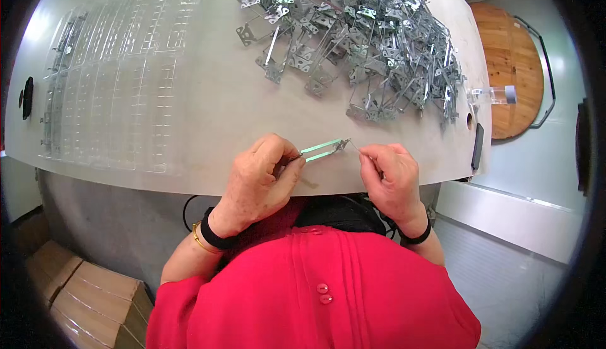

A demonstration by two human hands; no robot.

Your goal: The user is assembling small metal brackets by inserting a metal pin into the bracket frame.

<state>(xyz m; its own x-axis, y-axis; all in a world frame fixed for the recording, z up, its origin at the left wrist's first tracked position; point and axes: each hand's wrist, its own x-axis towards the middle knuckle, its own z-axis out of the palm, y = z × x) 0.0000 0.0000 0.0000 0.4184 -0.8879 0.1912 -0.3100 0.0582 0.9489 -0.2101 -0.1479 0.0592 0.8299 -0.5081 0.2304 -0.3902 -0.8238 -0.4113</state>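
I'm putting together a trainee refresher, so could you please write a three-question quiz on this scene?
1. True or false: the left hand pinches one end of a metal part.
2. Where does the heap of metal parts lie on the table, relative to the clear plastic?
A) To its left
B) To its right
C) Underneath it
3. What colour is the band on the wrist of the right hand?

Key:
1. True
2. B
3. Black
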